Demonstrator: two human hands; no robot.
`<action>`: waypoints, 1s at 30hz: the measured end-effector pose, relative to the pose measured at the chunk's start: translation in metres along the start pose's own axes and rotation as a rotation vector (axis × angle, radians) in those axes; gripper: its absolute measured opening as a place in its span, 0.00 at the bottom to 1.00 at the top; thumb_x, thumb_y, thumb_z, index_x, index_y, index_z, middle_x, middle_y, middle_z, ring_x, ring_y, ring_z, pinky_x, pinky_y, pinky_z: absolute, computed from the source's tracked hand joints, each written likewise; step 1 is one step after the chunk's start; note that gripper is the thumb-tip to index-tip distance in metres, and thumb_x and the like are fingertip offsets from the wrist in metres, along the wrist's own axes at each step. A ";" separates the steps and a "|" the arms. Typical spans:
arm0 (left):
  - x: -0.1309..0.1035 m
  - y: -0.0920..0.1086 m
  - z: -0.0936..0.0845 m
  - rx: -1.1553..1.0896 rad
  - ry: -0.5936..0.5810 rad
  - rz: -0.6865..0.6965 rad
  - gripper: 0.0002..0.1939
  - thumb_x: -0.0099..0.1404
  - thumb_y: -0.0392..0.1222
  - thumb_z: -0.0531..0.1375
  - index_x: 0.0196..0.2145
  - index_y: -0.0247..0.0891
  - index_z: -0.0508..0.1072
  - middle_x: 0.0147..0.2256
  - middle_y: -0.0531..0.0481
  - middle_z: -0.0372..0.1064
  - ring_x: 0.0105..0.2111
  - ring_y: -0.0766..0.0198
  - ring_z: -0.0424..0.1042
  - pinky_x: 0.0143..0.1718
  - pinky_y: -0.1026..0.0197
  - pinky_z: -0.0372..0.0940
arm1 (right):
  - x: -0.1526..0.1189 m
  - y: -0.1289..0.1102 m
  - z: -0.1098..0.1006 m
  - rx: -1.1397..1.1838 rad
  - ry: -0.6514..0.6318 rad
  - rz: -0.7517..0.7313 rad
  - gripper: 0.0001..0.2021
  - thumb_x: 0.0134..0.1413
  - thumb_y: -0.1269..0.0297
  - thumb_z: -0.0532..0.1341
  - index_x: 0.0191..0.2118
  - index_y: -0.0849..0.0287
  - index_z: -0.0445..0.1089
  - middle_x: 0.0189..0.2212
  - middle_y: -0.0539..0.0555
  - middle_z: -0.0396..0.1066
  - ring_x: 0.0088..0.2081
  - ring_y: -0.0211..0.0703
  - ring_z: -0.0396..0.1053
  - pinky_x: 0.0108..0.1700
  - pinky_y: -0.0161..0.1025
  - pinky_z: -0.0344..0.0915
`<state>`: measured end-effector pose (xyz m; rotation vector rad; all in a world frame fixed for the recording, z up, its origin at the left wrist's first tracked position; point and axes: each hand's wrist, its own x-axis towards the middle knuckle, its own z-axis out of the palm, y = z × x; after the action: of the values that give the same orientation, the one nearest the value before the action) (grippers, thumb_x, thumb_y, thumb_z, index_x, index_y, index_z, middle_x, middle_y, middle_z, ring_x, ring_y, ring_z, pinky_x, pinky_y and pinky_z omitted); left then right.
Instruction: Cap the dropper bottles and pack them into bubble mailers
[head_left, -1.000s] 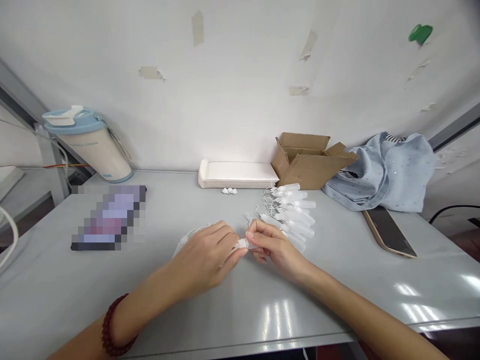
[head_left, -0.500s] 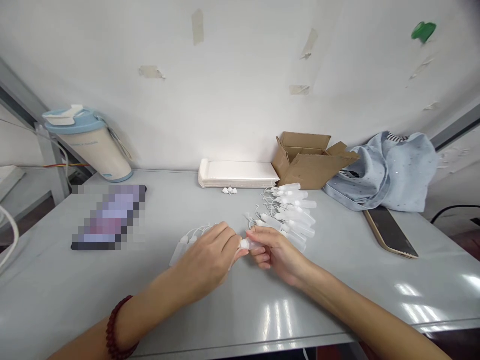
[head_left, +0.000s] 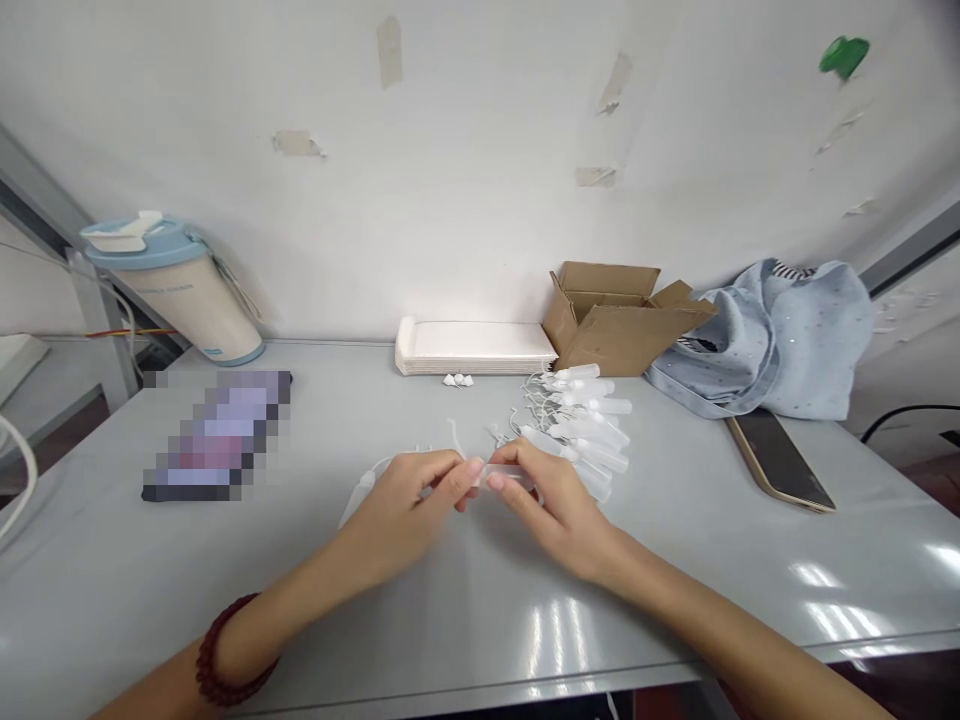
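Between both hands lies a small translucent white tube [head_left: 506, 470], held level above the grey table. My left hand [head_left: 416, 510] pinches its left end, and a thin white string [head_left: 454, 437] sticks up beside the fingers. My right hand [head_left: 559, 505] is closed round the tube's right part. Behind my right hand, several similar tubes [head_left: 592, 430] with white caps and strings lie in a heap. Another tube [head_left: 358, 497] lies partly hidden behind my left hand. A few small white caps [head_left: 458, 380] sit farther back.
Along the wall stand a stack of white envelopes [head_left: 476, 348], an open cardboard box [head_left: 630, 335] and a light blue cloth bag [head_left: 810, 340]. A phone [head_left: 780, 462] lies at the right, a blurred one [head_left: 217, 435] at the left, near a cream bottle [head_left: 191, 300].
My left hand has turned, bringing its thumb on top of the tube. The right hand's thumb has also come over the tube, and a string now shows above the left fingers.
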<state>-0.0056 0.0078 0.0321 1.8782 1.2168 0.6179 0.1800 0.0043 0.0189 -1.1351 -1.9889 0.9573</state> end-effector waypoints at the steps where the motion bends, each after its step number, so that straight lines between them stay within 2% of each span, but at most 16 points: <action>1: 0.001 0.001 -0.002 -0.066 -0.019 -0.042 0.25 0.69 0.53 0.45 0.22 0.37 0.65 0.22 0.54 0.63 0.24 0.66 0.64 0.25 0.64 0.58 | -0.001 0.002 0.001 -0.117 0.007 -0.086 0.11 0.62 0.58 0.51 0.37 0.59 0.63 0.28 0.53 0.64 0.28 0.40 0.60 0.29 0.37 0.54; 4: 0.001 0.001 -0.006 -0.148 -0.080 -0.062 0.26 0.69 0.54 0.44 0.21 0.36 0.66 0.21 0.54 0.64 0.24 0.66 0.64 0.25 0.65 0.58 | -0.004 0.007 0.003 -0.309 0.028 -0.258 0.11 0.61 0.59 0.50 0.37 0.60 0.63 0.27 0.54 0.63 0.27 0.41 0.58 0.28 0.38 0.52; 6: -0.001 0.001 -0.006 -0.100 -0.092 -0.043 0.25 0.68 0.54 0.45 0.21 0.37 0.66 0.21 0.54 0.64 0.24 0.67 0.64 0.25 0.65 0.58 | -0.004 0.006 0.003 -0.241 0.003 -0.223 0.11 0.62 0.59 0.49 0.35 0.60 0.63 0.26 0.53 0.63 0.27 0.40 0.58 0.29 0.38 0.52; 9: -0.004 0.001 -0.005 -0.002 -0.062 -0.022 0.24 0.68 0.53 0.46 0.22 0.37 0.67 0.21 0.55 0.62 0.23 0.67 0.63 0.25 0.65 0.57 | -0.003 0.000 0.001 0.052 -0.076 -0.020 0.14 0.63 0.58 0.48 0.31 0.60 0.63 0.24 0.49 0.60 0.27 0.37 0.57 0.30 0.36 0.53; 11: -0.005 0.000 -0.004 0.053 -0.049 0.027 0.23 0.69 0.51 0.46 0.22 0.37 0.67 0.21 0.55 0.62 0.24 0.67 0.62 0.26 0.65 0.57 | -0.001 -0.003 0.000 0.301 -0.137 0.121 0.16 0.62 0.56 0.50 0.27 0.59 0.60 0.21 0.47 0.55 0.24 0.35 0.53 0.28 0.35 0.50; 15: -0.005 -0.006 -0.002 0.211 -0.003 0.295 0.18 0.70 0.42 0.47 0.24 0.36 0.66 0.22 0.53 0.60 0.24 0.67 0.59 0.27 0.64 0.56 | 0.003 0.000 -0.002 0.812 -0.327 0.401 0.19 0.59 0.52 0.55 0.23 0.60 0.58 0.17 0.41 0.40 0.19 0.31 0.38 0.22 0.34 0.38; 17: -0.005 -0.009 -0.002 0.280 0.022 0.438 0.16 0.70 0.40 0.48 0.25 0.35 0.66 0.24 0.52 0.60 0.26 0.65 0.59 0.29 0.63 0.56 | 0.004 0.004 -0.003 0.954 -0.399 0.521 0.18 0.58 0.52 0.56 0.24 0.61 0.61 0.16 0.40 0.38 0.19 0.30 0.35 0.22 0.34 0.34; 19: -0.004 -0.010 -0.002 0.300 0.022 0.502 0.15 0.69 0.39 0.49 0.27 0.35 0.67 0.25 0.50 0.62 0.28 0.64 0.59 0.30 0.62 0.56 | 0.004 0.005 -0.004 1.012 -0.437 0.591 0.17 0.56 0.54 0.58 0.24 0.62 0.62 0.14 0.39 0.38 0.18 0.29 0.36 0.21 0.33 0.34; 21: -0.004 -0.007 -0.004 0.258 -0.005 0.463 0.14 0.69 0.40 0.49 0.28 0.34 0.68 0.25 0.51 0.63 0.27 0.65 0.60 0.30 0.62 0.57 | 0.004 0.004 -0.004 1.001 -0.451 0.607 0.18 0.56 0.54 0.58 0.23 0.63 0.63 0.13 0.39 0.39 0.17 0.28 0.37 0.21 0.33 0.35; 27: -0.005 0.004 -0.014 0.027 -0.219 0.050 0.22 0.69 0.50 0.46 0.24 0.37 0.70 0.24 0.54 0.66 0.25 0.67 0.63 0.24 0.66 0.56 | 0.002 -0.004 -0.007 0.664 -0.322 0.412 0.17 0.55 0.54 0.57 0.22 0.61 0.65 0.14 0.42 0.46 0.19 0.30 0.43 0.23 0.34 0.41; 30: -0.005 0.005 -0.016 -0.058 -0.313 -0.009 0.23 0.69 0.53 0.47 0.26 0.38 0.72 0.25 0.53 0.68 0.26 0.67 0.64 0.24 0.66 0.56 | 0.002 -0.005 -0.010 0.603 -0.314 0.381 0.15 0.54 0.56 0.58 0.23 0.60 0.64 0.16 0.43 0.49 0.20 0.31 0.45 0.24 0.34 0.42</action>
<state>-0.0170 0.0077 0.0448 1.8382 0.9926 0.3339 0.1854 0.0074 0.0285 -1.0660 -1.5391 1.8765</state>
